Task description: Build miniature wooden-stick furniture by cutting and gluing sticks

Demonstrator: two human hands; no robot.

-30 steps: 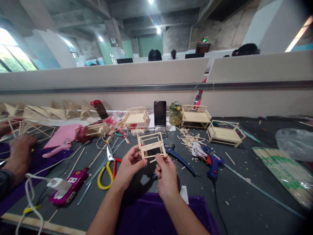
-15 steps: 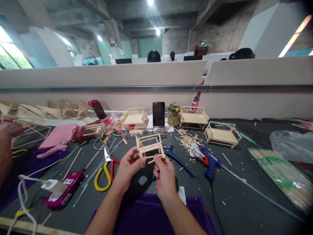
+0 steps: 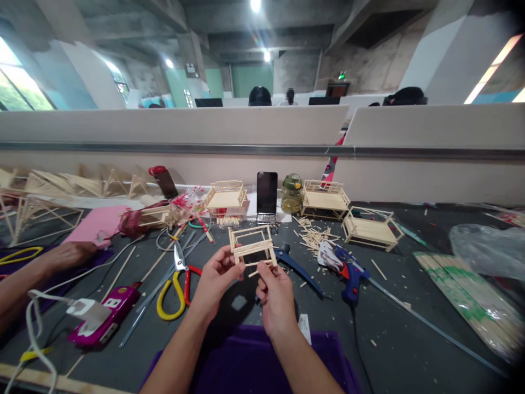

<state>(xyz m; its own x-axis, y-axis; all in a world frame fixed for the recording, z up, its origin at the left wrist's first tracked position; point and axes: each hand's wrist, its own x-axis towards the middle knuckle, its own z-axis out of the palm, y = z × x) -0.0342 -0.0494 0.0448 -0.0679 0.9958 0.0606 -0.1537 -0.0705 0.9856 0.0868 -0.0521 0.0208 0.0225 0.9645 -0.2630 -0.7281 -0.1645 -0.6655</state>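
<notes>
A small frame of thin wooden sticks point(image 3: 251, 246) is held up above the dark table. My left hand point(image 3: 215, 282) grips its left leg between thumb and fingers. My right hand point(image 3: 275, 295) pinches a short loose stick point(image 3: 259, 270) against the frame's lower front rail. Both hands are closed. A purple cloth point(image 3: 254, 361) lies under my forearms.
Three finished stick benches point(image 3: 226, 198) point(image 3: 324, 198) point(image 3: 369, 229) stand behind, with a phone point(image 3: 267, 192), a green jar point(image 3: 292, 192), a blue glue gun point(image 3: 348, 269), yellow-handled scissors point(image 3: 175, 284), blue pliers point(image 3: 297, 265) and loose sticks point(image 3: 311, 232). Another person's hand point(image 3: 68, 254) rests at left near a pink glue gun.
The frame and my hands have barely shifted. The other person's hand at left moved from the stick truss to beside the pink glue gun.
</notes>
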